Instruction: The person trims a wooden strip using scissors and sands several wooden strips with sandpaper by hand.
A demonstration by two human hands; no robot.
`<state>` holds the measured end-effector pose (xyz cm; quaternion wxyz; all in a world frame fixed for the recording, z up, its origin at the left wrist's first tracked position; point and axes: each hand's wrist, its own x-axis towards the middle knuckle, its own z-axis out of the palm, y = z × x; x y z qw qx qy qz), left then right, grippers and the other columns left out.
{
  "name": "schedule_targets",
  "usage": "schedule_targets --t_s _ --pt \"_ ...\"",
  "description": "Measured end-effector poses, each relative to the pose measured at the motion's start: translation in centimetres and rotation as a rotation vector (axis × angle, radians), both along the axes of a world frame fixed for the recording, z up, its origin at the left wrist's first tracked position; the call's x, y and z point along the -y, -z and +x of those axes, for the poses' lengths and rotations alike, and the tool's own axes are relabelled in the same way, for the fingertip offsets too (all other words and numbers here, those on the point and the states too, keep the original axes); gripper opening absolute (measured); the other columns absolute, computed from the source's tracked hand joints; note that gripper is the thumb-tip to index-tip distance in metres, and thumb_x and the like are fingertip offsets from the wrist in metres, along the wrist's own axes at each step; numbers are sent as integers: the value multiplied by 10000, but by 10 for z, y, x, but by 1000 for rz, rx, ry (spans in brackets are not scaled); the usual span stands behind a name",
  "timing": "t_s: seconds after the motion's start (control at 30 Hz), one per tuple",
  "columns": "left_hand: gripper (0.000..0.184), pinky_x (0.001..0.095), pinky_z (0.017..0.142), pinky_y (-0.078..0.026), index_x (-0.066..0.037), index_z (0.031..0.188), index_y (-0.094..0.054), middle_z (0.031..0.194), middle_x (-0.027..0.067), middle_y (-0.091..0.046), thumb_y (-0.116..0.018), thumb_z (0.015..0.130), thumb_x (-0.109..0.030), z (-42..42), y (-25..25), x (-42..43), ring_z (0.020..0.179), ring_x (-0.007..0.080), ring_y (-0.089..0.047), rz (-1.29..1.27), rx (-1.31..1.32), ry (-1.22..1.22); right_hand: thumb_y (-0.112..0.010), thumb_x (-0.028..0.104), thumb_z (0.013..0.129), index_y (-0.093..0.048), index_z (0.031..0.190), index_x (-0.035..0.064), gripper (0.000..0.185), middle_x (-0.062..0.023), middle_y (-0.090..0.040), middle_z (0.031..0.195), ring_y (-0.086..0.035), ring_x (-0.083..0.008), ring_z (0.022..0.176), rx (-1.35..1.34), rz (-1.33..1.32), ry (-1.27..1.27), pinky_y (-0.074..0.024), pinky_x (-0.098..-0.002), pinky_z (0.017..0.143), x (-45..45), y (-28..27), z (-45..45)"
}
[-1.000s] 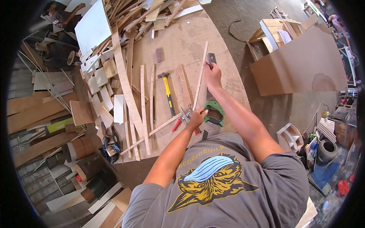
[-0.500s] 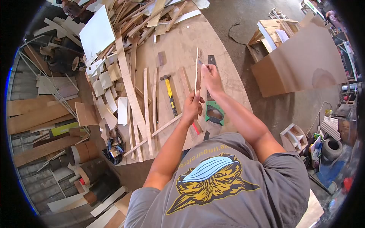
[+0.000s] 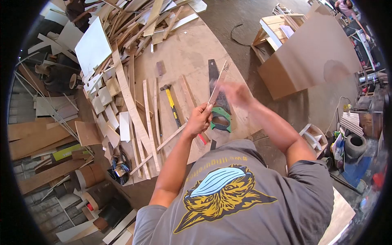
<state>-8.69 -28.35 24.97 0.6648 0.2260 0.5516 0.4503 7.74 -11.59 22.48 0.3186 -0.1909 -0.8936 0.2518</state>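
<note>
My left hand (image 3: 199, 118) is closed round the lower end of a thin wooden strip (image 3: 217, 83), which points up and slightly right. My right hand (image 3: 237, 94) is smeared by motion beside the strip; its fingers cannot be made out. Under the strip lies a hand saw, its green handle (image 3: 221, 120) close to my left hand and its dark blade (image 3: 213, 72) pointing away. To the left, a hammer with a yellow and black handle (image 3: 172, 104) lies on the wooden table (image 3: 196, 53). A red handle (image 3: 202, 139) shows just below my left hand.
Long strips (image 3: 149, 118) and a heap of offcuts (image 3: 130, 32) cover the table's left and far parts. A large brown panel (image 3: 310, 53) stands at right near a wooden frame (image 3: 281, 26). Other people (image 3: 77, 14) are in the far left and far right corners.
My left hand has taken the strip's lower end and raised it off the pliers area. My right hand has left the strip's upper part and moved right. The view has shifted.
</note>
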Motion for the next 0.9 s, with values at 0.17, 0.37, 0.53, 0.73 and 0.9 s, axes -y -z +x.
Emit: schedule_targets --t_s 0.17,0.37,0.53,0.73,0.9 --pt "240 227 350 -261 -104 1037 -561 644 -31 -499 -498 1078 -332 4 15 -2 391 44 -365 -22 81 30 -607 75 934 -720 1161 101 255 -120 -736 1115 -731 -277 972 155 -91 -139 -594 -382 803 18 -2 17" --pt "250 212 353 -282 -113 1053 -572 636 -48 -496 -510 1071 -355 22 4 -20 397 27 -374 -75 114 92 -611 45 853 -739 1158 136 342 -102 -742 1079 -729 -287 899 30 -87 116 -583 -378 726 -2 32 47" --pt "256 210 350 -281 -116 1012 -575 638 -54 -500 -521 1066 -361 37 7 -34 401 22 -380 -75 102 158 -547 73 946 -739 1141 134 281 -86 -741 1118 -726 -274 972 -37 -193 284 -586 -379 792 -11 22 67" --pt "249 211 348 -296 -108 1095 -608 647 -49 -515 -525 1064 -341 43 11 -43 398 26 -383 -124 80 212 -586 79 934 -724 1164 131 273 -135 -737 1070 -722 -311 958 23 -232 303 -580 -401 791 -18 37 85" --pt "274 217 346 -300 -107 1184 -614 650 -46 -519 -520 1065 -335 37 22 -36 394 34 -391 -145 113 253 -613 -14 889 -718 1167 108 322 -154 -734 1057 -723 -331 932 91 -220 315 -581 -398 774 -13 36 88"
